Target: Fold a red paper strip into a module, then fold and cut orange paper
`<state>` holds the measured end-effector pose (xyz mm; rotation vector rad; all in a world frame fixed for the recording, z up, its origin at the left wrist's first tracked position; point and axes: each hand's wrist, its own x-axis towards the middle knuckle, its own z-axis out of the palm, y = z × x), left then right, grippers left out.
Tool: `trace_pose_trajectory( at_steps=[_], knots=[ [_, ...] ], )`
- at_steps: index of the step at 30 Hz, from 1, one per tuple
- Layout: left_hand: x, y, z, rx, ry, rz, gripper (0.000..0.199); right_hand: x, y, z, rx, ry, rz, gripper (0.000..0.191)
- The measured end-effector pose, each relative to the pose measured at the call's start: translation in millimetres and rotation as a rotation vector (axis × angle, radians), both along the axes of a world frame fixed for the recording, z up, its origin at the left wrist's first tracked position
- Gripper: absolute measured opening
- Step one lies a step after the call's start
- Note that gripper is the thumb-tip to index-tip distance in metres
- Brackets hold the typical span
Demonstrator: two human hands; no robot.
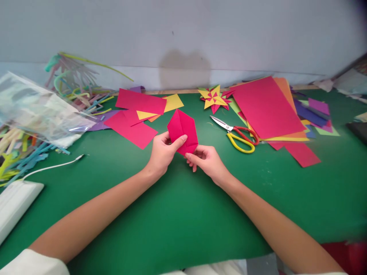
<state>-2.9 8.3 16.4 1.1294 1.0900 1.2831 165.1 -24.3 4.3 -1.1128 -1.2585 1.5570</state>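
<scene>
A folded red paper (183,128), pointed at its top and creased down the middle, is held up over the green table. My left hand (163,151) grips its left side, thumb lying across the front and fingers behind. At the lower right corner, my right hand (208,162) pinches the paper's bottom edge between thumb and fingers. Beyond the hands, to the right, lie scissors (235,133) with one red and one yellow handle. A red and yellow folded paper star (213,98) rests near the wall.
Red paper pieces (140,101) and a yellow piece (173,102) lie behind my left hand. Stacked red sheets (268,109) sit at right, beside coloured scraps (315,112). Pipe cleaners (31,154), a clear plastic bag (43,103) and a white box with a cable (20,202) occupy the left.
</scene>
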Motion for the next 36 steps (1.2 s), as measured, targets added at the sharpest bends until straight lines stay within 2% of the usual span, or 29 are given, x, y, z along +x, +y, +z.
trace_pose_trajectory(
  at_steps=[7,11,15,18,23,31,36],
  knots=[
    [0,0,4.7,-0.023,0.014,-0.011,0.032,-2,-2,3.1,-0.06,0.059,-0.028,0.038],
    [-2,3,7.9,-0.015,0.024,-0.062,0.034,0,-2,2.1,-0.045,0.083,-0.051,0.036],
    [-4,6,14.8,0.01,0.062,-0.234,0.036,3,1,2.3,0.008,0.09,-0.121,0.035],
    [-5,5,17.1,-0.019,0.176,-0.401,0.034,5,2,4.3,0.039,0.11,-0.178,0.035],
    [-4,-1,14.6,0.033,0.291,-0.551,0.041,6,2,5.9,0.021,0.175,-0.13,0.035],
    [-5,-1,19.1,0.116,0.291,-0.583,0.045,5,0,6.6,0.006,0.176,-0.104,0.037],
    [-7,0,11.8,0.099,0.245,-0.597,0.048,6,0,7.0,0.014,0.178,-0.1,0.033]
  ],
)
